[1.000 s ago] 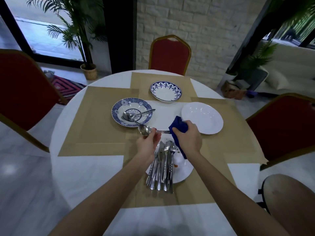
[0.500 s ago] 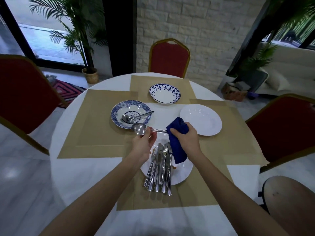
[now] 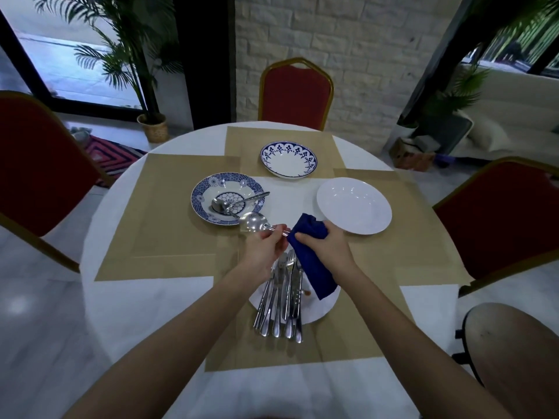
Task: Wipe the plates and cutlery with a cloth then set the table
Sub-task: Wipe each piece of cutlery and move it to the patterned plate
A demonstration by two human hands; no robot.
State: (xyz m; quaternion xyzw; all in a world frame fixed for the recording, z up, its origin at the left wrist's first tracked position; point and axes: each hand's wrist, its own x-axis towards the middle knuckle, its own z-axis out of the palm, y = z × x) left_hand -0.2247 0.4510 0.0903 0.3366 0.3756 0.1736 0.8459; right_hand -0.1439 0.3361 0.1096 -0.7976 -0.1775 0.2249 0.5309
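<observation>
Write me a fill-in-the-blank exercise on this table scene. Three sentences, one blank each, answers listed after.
1. The left hand holds a ____ by its handle.
2. The right hand grips a ____ cloth.
3. The cutlery pile lies on a ____ plate.

Missing words: spoon; blue; white.

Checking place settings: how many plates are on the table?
4: patterned blue plate at left, blue-rimmed plate at the far side, plain white plate at right, nearest white plate partly under cutlery and cloth. No others visible.
</observation>
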